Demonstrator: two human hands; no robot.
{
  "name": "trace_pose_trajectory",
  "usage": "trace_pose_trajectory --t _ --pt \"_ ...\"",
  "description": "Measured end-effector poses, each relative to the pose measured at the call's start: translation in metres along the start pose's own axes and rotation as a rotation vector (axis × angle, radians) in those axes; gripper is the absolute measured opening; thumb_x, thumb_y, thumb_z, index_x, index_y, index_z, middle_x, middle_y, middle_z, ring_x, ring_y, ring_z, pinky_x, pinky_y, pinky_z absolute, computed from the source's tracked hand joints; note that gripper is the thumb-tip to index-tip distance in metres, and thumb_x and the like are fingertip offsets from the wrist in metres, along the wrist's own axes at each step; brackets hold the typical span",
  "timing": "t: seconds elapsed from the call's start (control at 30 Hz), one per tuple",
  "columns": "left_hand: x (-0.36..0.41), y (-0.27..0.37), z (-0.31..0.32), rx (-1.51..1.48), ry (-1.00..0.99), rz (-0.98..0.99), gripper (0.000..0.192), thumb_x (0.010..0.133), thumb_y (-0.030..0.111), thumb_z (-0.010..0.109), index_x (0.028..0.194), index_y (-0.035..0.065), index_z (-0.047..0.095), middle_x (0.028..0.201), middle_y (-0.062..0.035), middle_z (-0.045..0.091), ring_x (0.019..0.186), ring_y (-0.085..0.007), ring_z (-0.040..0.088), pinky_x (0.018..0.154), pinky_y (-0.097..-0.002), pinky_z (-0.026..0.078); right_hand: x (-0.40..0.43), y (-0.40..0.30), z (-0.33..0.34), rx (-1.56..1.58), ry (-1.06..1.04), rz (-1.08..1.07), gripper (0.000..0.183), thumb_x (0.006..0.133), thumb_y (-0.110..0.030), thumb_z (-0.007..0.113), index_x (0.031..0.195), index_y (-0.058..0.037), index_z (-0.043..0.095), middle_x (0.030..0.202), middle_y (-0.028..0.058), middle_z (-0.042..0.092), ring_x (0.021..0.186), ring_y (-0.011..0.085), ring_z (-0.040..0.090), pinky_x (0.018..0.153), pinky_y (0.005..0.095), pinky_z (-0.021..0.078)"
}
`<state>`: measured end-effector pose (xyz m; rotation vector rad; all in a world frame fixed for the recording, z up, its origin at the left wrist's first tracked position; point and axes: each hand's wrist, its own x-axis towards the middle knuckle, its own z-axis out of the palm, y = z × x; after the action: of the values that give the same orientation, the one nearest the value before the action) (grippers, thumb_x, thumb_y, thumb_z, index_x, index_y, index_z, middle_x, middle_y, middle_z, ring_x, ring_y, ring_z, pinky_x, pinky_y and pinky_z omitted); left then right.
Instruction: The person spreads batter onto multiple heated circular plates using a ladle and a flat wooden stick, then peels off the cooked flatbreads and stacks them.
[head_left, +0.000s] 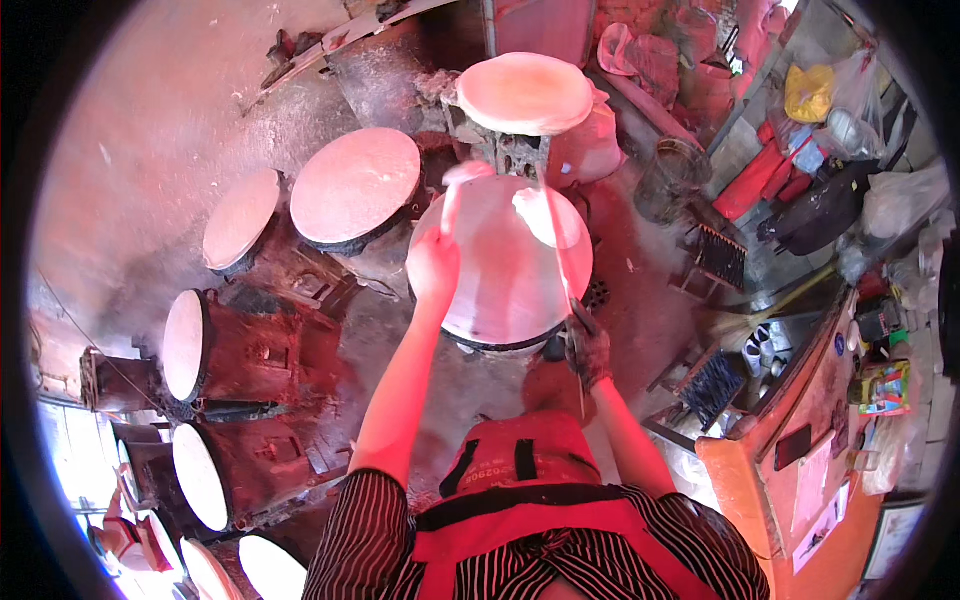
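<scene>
A round, flat griddle (495, 270) on a stove stands before me. My left hand (435, 270), bare, is over its left side, shut on the handle of a pale spreader-like tool (469, 173). That tool's blurred whitish head reaches the griddle's far left edge. In a dark glove, my right hand (589, 345) is at the near right rim. It grips a long thin stick (553, 240), which slants across the right of the griddle. Beside and partly behind the stick lies a white patch of batter or dough (534, 214).
Behind stands another griddle (525, 94) covered by a pale round sheet. Several more round-topped stoves (356, 187) curve around on the left. To the right are a metal bucket (671, 180), a broom (750, 319) and an orange-sided table (780, 480). Another person (127, 536) is at far lower left.
</scene>
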<state>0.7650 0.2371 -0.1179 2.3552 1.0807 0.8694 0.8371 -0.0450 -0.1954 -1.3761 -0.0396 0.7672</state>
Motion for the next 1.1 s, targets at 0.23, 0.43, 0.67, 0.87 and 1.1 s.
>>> trace_pose_trajectory --t 0.23,0.43,0.67,0.87,1.1 --pt "-0.102 -0.043 -0.079 -0.823 -0.061 -0.591 0.037 0.093 0.016 0.054 0.129 0.0073 0.048 0.079 -0.0036 0.061 0.050 -0.0050 0.045 0.041 -0.0196 0.036 0.051 0.085 0.036 -0.320 0.240 -0.422 0.043 0.090 -0.030 0.062 0.129 -0.0159 0.056 0.055 -0.0065 0.043 0.038 0.0063 0.033 0.035 0.0245 0.0292" --pt "-0.160 -0.039 -0.147 -1.091 -0.241 -0.754 0.033 0.098 0.028 0.048 0.118 0.0026 0.055 0.071 0.0023 0.048 0.050 -0.0031 0.036 0.042 -0.0172 0.030 0.090 0.046 0.089 -0.311 0.255 -0.442 0.042 0.088 -0.029 0.063 0.128 -0.0173 0.057 0.056 -0.0070 0.042 0.038 0.0048 0.034 0.035 0.0248 0.0270" --pt "-0.228 -0.106 -0.166 -1.273 -0.360 -1.051 0.056 0.097 0.052 0.034 0.081 0.0036 0.056 0.062 0.0031 0.038 0.047 -0.0065 0.031 0.040 -0.0203 0.026 0.026 0.045 0.034 -0.299 0.251 -0.328 0.038 0.089 -0.025 0.063 0.125 -0.0127 0.059 0.073 -0.0009 0.060 0.063 0.0114 0.054 0.055 0.0256 0.0444" --pt "-0.256 -0.121 -0.164 -1.395 -0.246 -1.152 0.059 0.097 0.056 0.031 0.093 0.0029 0.057 0.068 0.0035 0.034 0.048 -0.0071 0.028 0.040 -0.0214 0.024 0.045 0.013 0.088 -0.596 0.160 -0.271 0.044 0.088 -0.032 0.062 0.125 -0.0079 0.058 0.107 0.0127 0.067 0.097 0.0143 0.060 0.087 0.0290 0.0449" --pt "-0.271 -0.074 -0.142 -1.356 -0.099 -1.239 0.043 0.099 0.041 0.042 0.103 0.0015 0.057 0.070 0.0035 0.036 0.048 -0.0041 0.030 0.040 -0.0193 0.026 0.054 -0.002 0.094 -0.644 -0.215 -0.265 0.041 0.088 -0.024 0.061 0.124 -0.0075 0.058 0.095 0.0051 0.068 0.087 0.0154 0.060 0.084 0.0290 0.0457"
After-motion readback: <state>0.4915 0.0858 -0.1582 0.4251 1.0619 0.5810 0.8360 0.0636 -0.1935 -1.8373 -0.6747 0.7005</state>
